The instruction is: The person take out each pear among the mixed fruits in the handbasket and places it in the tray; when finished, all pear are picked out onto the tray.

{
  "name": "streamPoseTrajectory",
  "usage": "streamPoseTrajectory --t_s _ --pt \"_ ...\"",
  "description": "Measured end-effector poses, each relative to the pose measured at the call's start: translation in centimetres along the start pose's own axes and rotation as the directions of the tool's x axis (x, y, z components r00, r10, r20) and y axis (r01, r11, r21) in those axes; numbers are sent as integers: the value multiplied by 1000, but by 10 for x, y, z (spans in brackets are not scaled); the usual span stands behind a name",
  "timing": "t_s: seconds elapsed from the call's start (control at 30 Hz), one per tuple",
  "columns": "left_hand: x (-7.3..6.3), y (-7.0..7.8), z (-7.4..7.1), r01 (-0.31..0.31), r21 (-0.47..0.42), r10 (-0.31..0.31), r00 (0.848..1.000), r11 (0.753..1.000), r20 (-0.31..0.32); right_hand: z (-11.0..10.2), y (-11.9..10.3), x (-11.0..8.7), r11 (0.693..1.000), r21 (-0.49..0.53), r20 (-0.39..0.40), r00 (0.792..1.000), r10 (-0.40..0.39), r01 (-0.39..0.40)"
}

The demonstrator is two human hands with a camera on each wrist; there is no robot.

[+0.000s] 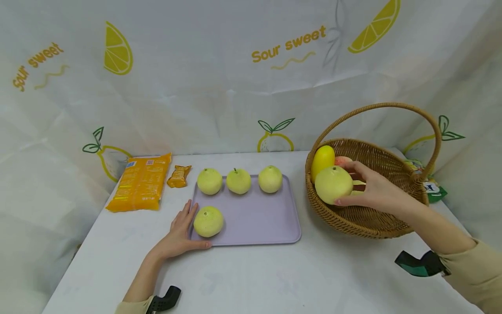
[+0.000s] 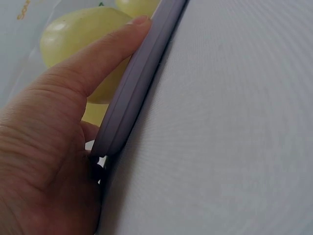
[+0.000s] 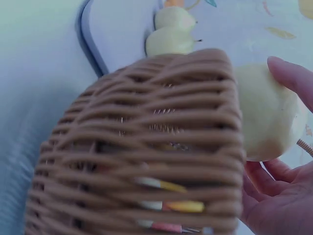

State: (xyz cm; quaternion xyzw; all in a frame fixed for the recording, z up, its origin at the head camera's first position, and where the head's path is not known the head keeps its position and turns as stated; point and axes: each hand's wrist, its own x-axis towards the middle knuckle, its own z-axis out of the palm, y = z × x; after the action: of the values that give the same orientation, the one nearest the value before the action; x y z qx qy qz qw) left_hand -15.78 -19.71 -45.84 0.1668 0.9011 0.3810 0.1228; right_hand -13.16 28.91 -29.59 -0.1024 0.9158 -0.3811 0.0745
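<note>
My right hand (image 1: 372, 187) holds a round yellow-green pear (image 1: 333, 184) over the left part of the wicker basket (image 1: 376, 226), thumb and fingers curled about it. In the right wrist view the pear (image 3: 266, 112) shows beside the basket wall. A smooth yellow fruit (image 1: 323, 160) and part of a reddish fruit (image 1: 342, 161) lie behind it in the basket. My left hand (image 1: 178, 231) rests at the near left corner of the lilac tray (image 1: 255, 222), fingers straight along its side, thumb at the front rim. One pear (image 1: 208, 221) sits beside that hand.
Three more pears line the tray's back edge, the middle one (image 1: 238, 181) with a stem. Left of the tray lie a large orange packet (image 1: 139, 185) and a small one (image 1: 179, 176). A green packet (image 1: 435, 190) lies behind the basket, whose tall handle (image 1: 386, 105) arches up.
</note>
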Motion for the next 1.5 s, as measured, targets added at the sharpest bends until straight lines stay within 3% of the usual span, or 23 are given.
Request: streamPoseTrajectory --t_s 0.17,0.47,0.8,1.1,1.37,1.5 --pt "0 0 0 -1 8 1 1000 1000 5 5 -6 -2 996 85 -2 999 40 -39" --pt "0 1 0 -1 -6 1 1000 1000 -6 18 -20 2 981 189 -28 999 -46 51" --pt "-1 1 -1 10 -7 -10 1000 1000 -1 45 -37 5 960 266 -32 996 -84 89" --pt "1 -2 1 3 -4 -3 1000 1000 -4 71 -37 12 970 108 -94 974 -206 216" --pt "0 -1 1 9 -4 -10 1000 1000 -4 92 -37 18 959 103 -101 962 -254 265" --pt "0 0 0 2 -3 -2 1000 1000 -5 105 -35 21 956 160 -76 968 -238 247"
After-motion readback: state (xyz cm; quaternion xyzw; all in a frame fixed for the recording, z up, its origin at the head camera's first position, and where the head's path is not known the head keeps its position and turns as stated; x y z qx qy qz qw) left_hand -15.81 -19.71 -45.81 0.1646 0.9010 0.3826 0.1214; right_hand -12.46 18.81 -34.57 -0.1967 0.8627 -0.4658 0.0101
